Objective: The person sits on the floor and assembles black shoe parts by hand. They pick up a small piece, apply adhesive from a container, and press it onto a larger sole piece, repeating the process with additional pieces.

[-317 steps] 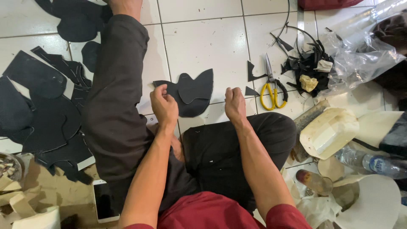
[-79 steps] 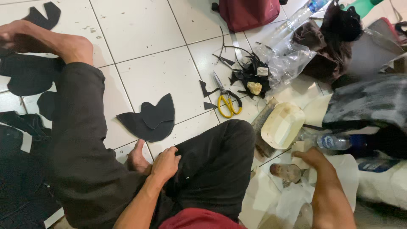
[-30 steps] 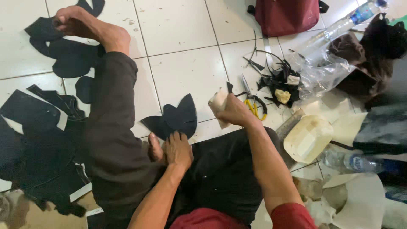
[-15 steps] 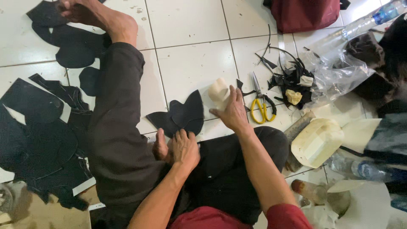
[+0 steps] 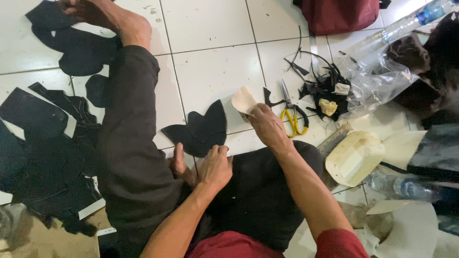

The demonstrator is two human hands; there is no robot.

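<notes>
Seated person, right hand [image 5: 268, 128] clamped on a cream cut piece [image 5: 244, 100] above the black cut pieces [image 5: 201, 129] on the tiled floor [image 5: 210, 71].

The cream piece is pinched at its lower right edge, with its free end pointing up and left of the hand. The black pieces lie just left of it, long axis running low-left to upper-right, points away from the body. The left hand [image 5: 216, 166] rests loosely curled and empty at their near edge (the nearer hand). Yellow-handled scissors [image 5: 292, 114] lie just right of the right hand.
</notes>
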